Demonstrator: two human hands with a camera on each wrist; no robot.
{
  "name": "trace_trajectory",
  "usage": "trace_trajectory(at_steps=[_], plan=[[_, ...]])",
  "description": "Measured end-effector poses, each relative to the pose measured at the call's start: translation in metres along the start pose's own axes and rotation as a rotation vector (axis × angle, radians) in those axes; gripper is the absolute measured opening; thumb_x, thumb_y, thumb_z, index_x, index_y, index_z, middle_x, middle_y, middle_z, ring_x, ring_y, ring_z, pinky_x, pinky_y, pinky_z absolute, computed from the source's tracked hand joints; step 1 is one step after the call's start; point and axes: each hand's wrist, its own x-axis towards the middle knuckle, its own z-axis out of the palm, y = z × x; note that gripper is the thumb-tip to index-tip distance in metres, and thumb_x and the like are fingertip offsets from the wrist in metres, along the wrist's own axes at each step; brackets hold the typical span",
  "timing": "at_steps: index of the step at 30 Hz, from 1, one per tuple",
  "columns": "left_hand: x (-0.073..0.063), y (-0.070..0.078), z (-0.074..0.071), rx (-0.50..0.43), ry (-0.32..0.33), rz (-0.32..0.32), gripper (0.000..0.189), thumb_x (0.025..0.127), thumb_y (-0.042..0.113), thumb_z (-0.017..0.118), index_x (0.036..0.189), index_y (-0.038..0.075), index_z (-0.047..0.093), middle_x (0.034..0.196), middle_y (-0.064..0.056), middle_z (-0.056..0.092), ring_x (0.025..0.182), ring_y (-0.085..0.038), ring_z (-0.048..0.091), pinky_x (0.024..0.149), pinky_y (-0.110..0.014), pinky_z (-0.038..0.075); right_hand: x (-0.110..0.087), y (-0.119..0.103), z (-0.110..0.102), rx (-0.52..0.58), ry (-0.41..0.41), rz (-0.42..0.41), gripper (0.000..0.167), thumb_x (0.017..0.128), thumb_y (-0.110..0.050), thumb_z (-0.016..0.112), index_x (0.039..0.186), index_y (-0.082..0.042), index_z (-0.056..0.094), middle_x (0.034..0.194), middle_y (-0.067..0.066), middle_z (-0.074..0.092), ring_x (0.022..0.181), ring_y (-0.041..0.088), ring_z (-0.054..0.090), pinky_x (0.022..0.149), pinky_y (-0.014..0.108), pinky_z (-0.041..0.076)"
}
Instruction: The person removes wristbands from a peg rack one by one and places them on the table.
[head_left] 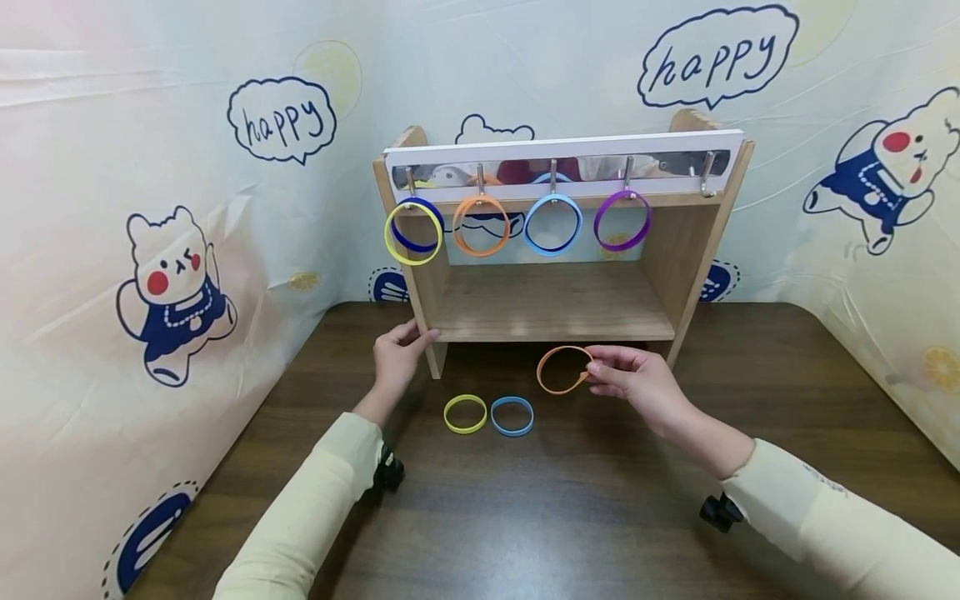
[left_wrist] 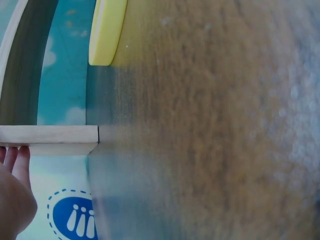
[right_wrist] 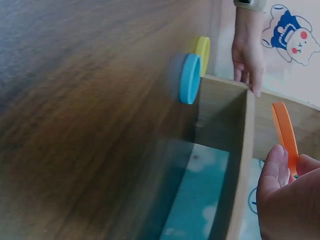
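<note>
My right hand [head_left: 637, 383] pinches an orange silicone wristband [head_left: 564, 393] between thumb and fingers, in front of the wooden shelf's [head_left: 555, 312] lower edge. The right wrist view shows this band [right_wrist: 285, 131] edge-on, standing up from the fingertips. My left hand [head_left: 396, 358] holds the shelf's left side panel low down, thumb at its front edge, fingers along the outside. On the table before the shelf lie a yellow wristband [head_left: 465, 431] and a light blue wristband [head_left: 512, 432], side by side, a small gap between them.
A white rail [head_left: 562, 150] with several metal hooks crosses the shelf's top. From left hang yellow [head_left: 414, 262] and dark blue, orange [head_left: 481, 252], light blue [head_left: 552, 252] and purple [head_left: 622, 247] wristbands. The right end hook [head_left: 707, 175] also juts forward. Printed cloth [head_left: 300, 225] surrounds the brown table [head_left: 480, 517].
</note>
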Motion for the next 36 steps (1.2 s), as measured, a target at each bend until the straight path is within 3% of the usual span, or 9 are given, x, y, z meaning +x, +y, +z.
trace_trajectory(at_steps=[15,22,28,36], plan=[[0.001,0.002,-0.001,0.007,-0.009,-0.016,0.044,0.082,0.025,0.080,0.120,0.007,0.069,0.112,-0.016,0.068,0.100,-0.025,0.065,0.084,-0.040,0.053,0.004,0.036,-0.004,0.037,-0.071,0.121,0.038,0.095,0.002,0.058,0.129,0.017,0.048,0.098,0.007,0.068,0.089,0.017,0.068,0.079,0.033,0.055],[-0.010,0.029,-0.002,0.015,-0.031,-0.018,0.041,0.085,0.016,0.077,0.121,-0.001,0.067,0.111,-0.021,0.067,0.099,-0.028,0.065,0.082,-0.038,0.054,0.006,0.045,-0.004,0.024,-0.076,0.174,0.041,0.096,0.002,0.058,0.130,0.019,0.044,0.105,0.018,0.067,0.090,0.018,0.068,0.080,0.034,0.055],[0.000,0.004,-0.001,0.010,-0.019,-0.028,0.048,0.081,0.032,0.080,0.122,0.008,0.069,0.113,-0.015,0.068,0.101,-0.024,0.065,0.086,-0.039,0.053,0.006,0.051,-0.006,0.003,-0.090,0.221,0.041,0.096,0.002,0.056,0.131,0.019,0.043,0.106,0.019,0.065,0.092,0.019,0.068,0.080,0.033,0.055],[0.000,0.002,0.000,0.016,-0.002,-0.009,0.048,0.080,0.033,0.081,0.120,0.008,0.070,0.110,-0.013,0.069,0.098,-0.023,0.066,0.084,-0.039,0.054,0.007,0.058,-0.006,0.002,-0.098,0.266,0.044,0.095,0.001,0.059,0.132,0.019,0.043,0.103,0.017,0.067,0.092,0.020,0.068,0.079,0.033,0.055]])
